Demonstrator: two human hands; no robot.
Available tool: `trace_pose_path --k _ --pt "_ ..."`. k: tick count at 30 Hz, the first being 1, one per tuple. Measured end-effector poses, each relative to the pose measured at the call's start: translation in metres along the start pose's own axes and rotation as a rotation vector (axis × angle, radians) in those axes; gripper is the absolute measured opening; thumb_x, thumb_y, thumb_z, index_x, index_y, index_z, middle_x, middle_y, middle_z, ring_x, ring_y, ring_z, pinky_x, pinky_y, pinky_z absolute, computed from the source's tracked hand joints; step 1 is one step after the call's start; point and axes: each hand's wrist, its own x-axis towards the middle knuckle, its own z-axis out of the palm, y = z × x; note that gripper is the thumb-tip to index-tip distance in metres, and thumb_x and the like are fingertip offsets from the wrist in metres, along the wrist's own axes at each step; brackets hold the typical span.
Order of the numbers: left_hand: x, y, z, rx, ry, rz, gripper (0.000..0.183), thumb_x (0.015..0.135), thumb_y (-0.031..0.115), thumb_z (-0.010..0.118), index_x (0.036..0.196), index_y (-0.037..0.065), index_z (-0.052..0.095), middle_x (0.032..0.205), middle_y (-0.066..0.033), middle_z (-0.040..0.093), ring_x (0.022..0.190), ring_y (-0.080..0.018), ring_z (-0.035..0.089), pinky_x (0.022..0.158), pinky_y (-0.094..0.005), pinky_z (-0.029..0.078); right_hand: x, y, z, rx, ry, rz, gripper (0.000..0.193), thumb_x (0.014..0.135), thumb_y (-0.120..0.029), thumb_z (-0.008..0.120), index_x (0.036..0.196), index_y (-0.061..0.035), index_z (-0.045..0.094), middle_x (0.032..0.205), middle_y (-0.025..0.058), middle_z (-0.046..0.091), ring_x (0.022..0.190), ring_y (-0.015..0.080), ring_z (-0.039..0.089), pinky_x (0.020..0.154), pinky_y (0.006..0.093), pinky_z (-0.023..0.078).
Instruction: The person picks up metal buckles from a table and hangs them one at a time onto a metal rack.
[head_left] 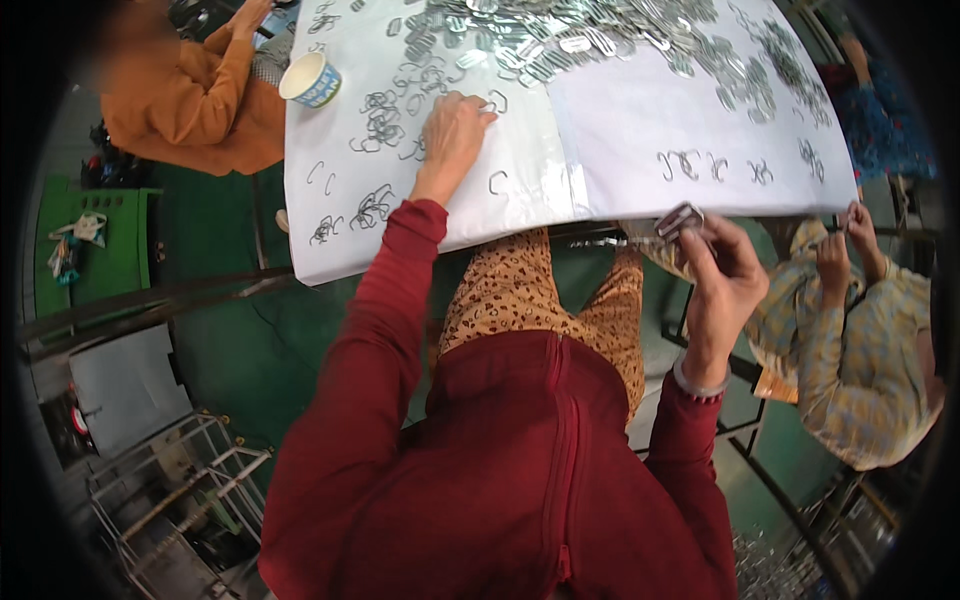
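Note:
On the white-covered table point(650, 130), my left hand point(458, 135) has its fingers curled down, and a bent wire piece point(499, 101) shows at the fingertips. Below that hand lies a single C-shaped wire piece point(497, 183). Loose wire pieces point(380, 122) are heaped just left of the hand. Past the table's near edge, my right hand point(722, 285) pinches a small shiny metal buckle point(680, 220) between thumb and fingers. Flat slotted metal buckles point(600, 40) form a large pile at the far side.
A paper cup point(311, 80) stands at the table's left edge. More wire pieces point(683, 165) lie near the right front edge. Other people sit at the left, in an orange sleeve point(205, 105), and at the right, in a checked shirt point(850, 350). A metal frame point(180, 490) stands lower left.

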Motion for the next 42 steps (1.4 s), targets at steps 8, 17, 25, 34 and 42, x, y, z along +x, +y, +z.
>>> trace_pose_path --k 8,17,25,34,42 --pt "0.022 0.006 0.009 -0.151 -0.007 0.009 0.011 0.086 0.01 0.056 0.093 0.002 0.061 0.087 -0.0145 0.063 0.08 -0.0271 0.06 0.071 -0.0363 0.048 0.013 -0.008 -0.012 -0.012 0.026 -0.035 0.02 0.077 0.004 0.066 0.097 0.0065 0.064 0.076 0.0053 0.064 0.062 0.0073 0.057 0.055 0.0194 0.05" --pt "-0.002 0.184 -0.077 -1.236 -0.379 0.119 0.013 0.084 0.003 0.064 0.095 -0.004 0.063 0.087 -0.0101 0.065 0.082 -0.0143 0.062 0.076 -0.0249 0.05 0.023 -0.007 -0.033 -0.074 0.047 -0.099 0.025 0.08 -0.011 0.064 0.101 0.0016 0.066 0.076 0.0057 0.066 0.061 0.0079 0.059 0.052 0.0217 0.048" --pt "0.002 0.233 -0.05 -0.923 -0.168 0.604 0.01 0.081 0.007 0.068 0.088 0.0 0.065 0.11 -0.0136 0.059 0.097 -0.0162 0.057 0.078 -0.0271 0.048 0.016 -0.024 -0.037 0.049 0.14 -0.176 0.022 0.079 -0.006 0.06 0.099 0.0017 0.066 0.07 0.0054 0.064 0.061 0.0069 0.059 0.053 0.0214 0.048" --pt "0.017 0.284 -0.073 -1.387 -0.5 0.436 0.015 0.079 -0.001 0.066 0.094 -0.003 0.065 0.12 -0.0157 0.052 0.109 -0.022 0.052 0.087 -0.0328 0.047 0.014 -0.031 -0.059 0.102 0.156 -0.427 0.024 0.081 -0.005 0.062 0.105 -0.0032 0.065 0.08 0.0056 0.065 0.066 0.0081 0.06 0.051 0.0236 0.047" --pt "0.019 0.324 -0.106 -1.458 -0.815 0.855 0.046 0.094 0.036 0.048 0.105 -0.007 0.06 0.123 -0.0242 0.047 0.111 -0.0299 0.05 0.09 -0.0438 0.045 -0.022 -0.089 -0.099 -0.1 0.399 -0.915 0.016 0.071 0.0 0.072 0.085 -0.0012 0.065 0.078 0.0089 0.063 0.071 0.0205 0.061 0.062 0.0298 0.048"
